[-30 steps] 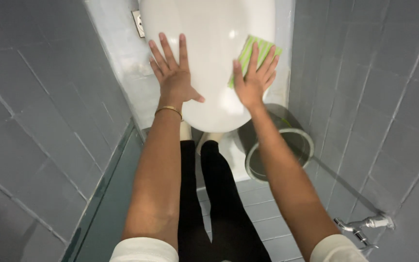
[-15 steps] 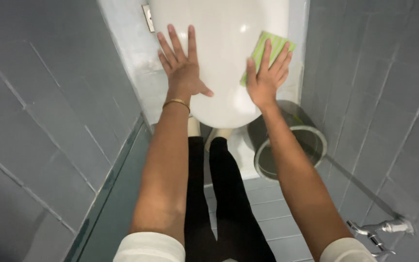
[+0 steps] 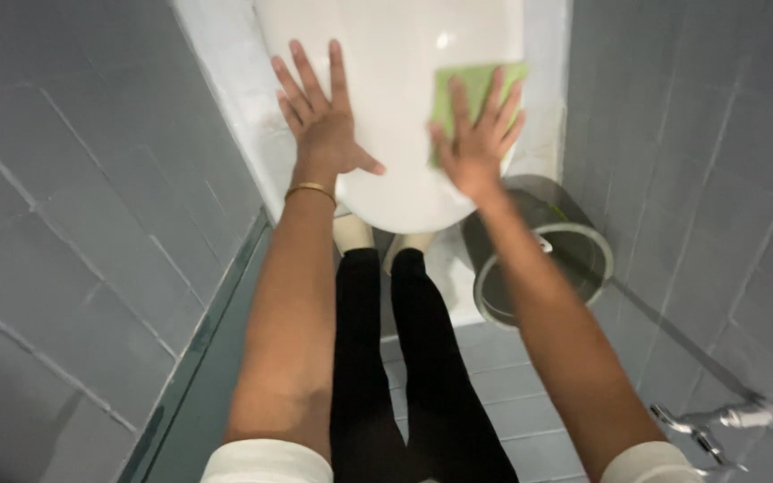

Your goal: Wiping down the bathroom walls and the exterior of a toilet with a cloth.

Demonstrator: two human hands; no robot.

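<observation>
The green cloth (image 3: 474,94) lies flat on the closed white toilet lid (image 3: 395,107), toward its right side, and my right hand (image 3: 476,143) presses down on it with the fingers spread wide, palm on the cloth's lower part, so the cloth shows above and between my fingertips. My left hand (image 3: 322,121) rests flat on the bare left side of the same lid, fingers fanned out and thumb stretched toward the middle; it holds nothing. A thin gold bangle (image 3: 310,189) sits on my left wrist. Both arms reach straight forward, with pale sleeves rolled up near the elbows.

Below the front edge of the lid, my legs in black trousers (image 3: 404,358) stand close to the bowl, on the pale tiled floor (image 3: 512,376). Just to the right of the toilet stands a round grey bin (image 3: 539,259) with a shiny rim, near my right forearm. Grey tiled walls (image 3: 82,197) close in on both sides, and a metal tap fitting (image 3: 717,420) juts from the right wall low down.
</observation>
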